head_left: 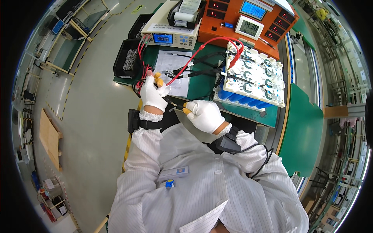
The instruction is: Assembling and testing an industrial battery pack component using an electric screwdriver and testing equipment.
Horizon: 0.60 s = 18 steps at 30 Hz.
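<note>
My left hand [153,95], in a white glove with yellow finger covers, is closed near the table's front left edge, next to red and black leads [144,70]. A thin dark cable [169,101] runs from beneath it toward my right hand [204,115]. That hand, gloved the same way, pinches the cable's end in front of the edge; the exact tip is hidden by the fingers. A battery pack [254,77] of blue cells under a white plate stands to the right, with black cables [202,72] and a red cable [194,54] running to it.
A white tester [169,38] with a small screen stands at the back, a printer [186,15] on top. Beside it is an orange instrument box [221,27] with a white clock [248,27]. Black bins [126,58] sit at left; a paper sheet [175,83] lies on the green table [268,118].
</note>
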Motion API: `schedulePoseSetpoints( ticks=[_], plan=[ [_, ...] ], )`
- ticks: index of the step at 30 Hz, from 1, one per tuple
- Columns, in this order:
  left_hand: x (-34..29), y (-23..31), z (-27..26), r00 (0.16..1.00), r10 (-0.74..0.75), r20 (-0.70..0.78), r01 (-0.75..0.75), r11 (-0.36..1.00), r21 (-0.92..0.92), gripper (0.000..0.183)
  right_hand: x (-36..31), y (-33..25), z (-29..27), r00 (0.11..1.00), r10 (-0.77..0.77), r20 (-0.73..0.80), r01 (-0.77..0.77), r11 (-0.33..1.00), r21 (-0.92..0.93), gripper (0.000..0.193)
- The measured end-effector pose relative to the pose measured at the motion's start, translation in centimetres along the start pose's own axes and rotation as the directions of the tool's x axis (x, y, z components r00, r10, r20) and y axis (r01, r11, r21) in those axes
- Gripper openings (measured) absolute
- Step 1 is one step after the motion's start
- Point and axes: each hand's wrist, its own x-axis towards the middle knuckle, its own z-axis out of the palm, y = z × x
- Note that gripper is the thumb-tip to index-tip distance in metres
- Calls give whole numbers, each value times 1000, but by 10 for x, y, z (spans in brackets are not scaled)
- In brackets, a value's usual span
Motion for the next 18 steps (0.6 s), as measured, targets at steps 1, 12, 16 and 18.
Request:
schedulePoseSetpoints(
  ticks=[1,12,16,18],
  plan=[
    [3,-1,-3,1000,-7,0,7,1000,10,32,0,0,1,1000,-4,-7,4,1000,-11,14],
    [2,29,-34,972,70,226,-97,989,113,24,-4,17,-10,980,141,-139,-112,975,192,18],
    [-35,7,-14,900,-206,384,15,896,445,18,3,17,-13,963,134,-234,-77,968,237,15],
    [-42,-2,-9,907,-216,361,38,896,442,18,5,17,-11,962,105,-253,-52,977,208,14]
  ],
)
